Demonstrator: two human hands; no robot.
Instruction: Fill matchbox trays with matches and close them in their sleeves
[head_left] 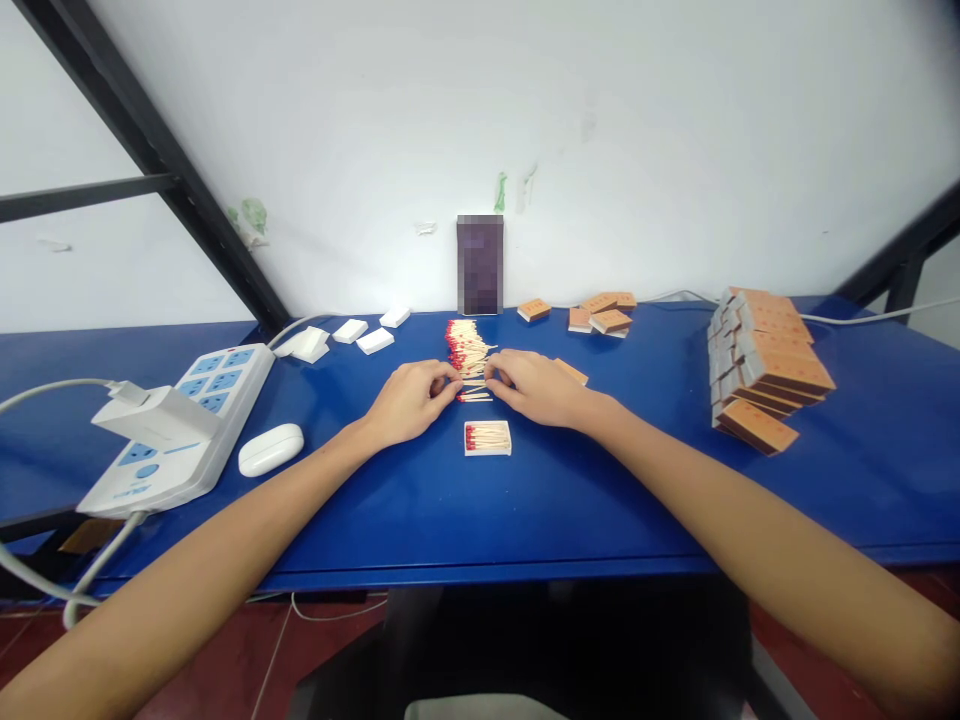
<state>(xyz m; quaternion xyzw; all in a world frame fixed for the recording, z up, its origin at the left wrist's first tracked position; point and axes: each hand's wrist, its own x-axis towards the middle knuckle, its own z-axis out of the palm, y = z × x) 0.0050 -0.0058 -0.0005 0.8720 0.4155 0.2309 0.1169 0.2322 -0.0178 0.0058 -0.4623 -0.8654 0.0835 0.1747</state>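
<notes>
A pile of red-headed matchsticks (468, 345) lies on the blue table in front of me. My left hand (417, 398) is closed in a pinch at the red-headed ends of a few matchsticks near the pile's front. Opposite it, my right hand (531, 388) pinches at the plain ends of the same matchsticks. The fingertips partly hide what they grip. Just nearer to me sits an open white matchbox tray (487, 453) with several matchsticks lying side by side in it, heads to the left. An orange matchbox cover (571, 371) is partly hidden behind my right hand.
Several white trays (376, 341) lie at the back left. Orange matchboxes (610, 321) rest at the back right, and a tall stack of matchboxes (780, 350) stands farther right. A power strip (187, 430) and a white case (271, 450) are at left. A dark upright panel (480, 265) leans against the wall.
</notes>
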